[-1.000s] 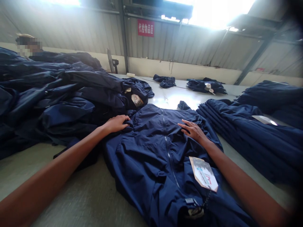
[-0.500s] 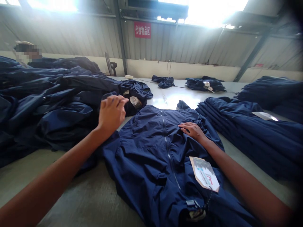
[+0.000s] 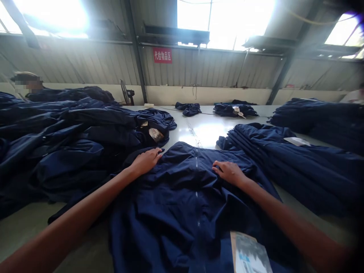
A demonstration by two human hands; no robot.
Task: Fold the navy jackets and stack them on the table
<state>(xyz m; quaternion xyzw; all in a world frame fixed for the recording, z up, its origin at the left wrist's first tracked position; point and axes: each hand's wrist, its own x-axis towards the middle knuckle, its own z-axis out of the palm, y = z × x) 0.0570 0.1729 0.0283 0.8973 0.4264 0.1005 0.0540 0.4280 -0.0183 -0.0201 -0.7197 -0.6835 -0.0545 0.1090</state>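
A navy blue zip-front jacket (image 3: 170,212) lies spread on the table before me, its front zip running down the middle. A card hang tag (image 3: 250,252) rests on its lower right part, cut off by the view's bottom edge. My left hand (image 3: 147,160) lies palm down on the jacket's upper left edge, fingers stretched out and lightly bent. On the upper right of the front is my right hand (image 3: 229,173), its fingers curled in against the cloth and closed on it. Both hands' palms are hidden.
A loose heap of navy garments (image 3: 71,148) fills the left side. Folded jackets (image 3: 284,163) are stacked at the right, with another stack (image 3: 318,117) behind. Small garment bundles (image 3: 190,109) lie farther back. A fan (image 3: 127,93) and a person (image 3: 28,83) are beyond the heap.
My left hand has come down from above the heap onto the jacket's left edge. The fingers of my right hand have curled in. The view has tilted up, and the jacket sits lower in it.
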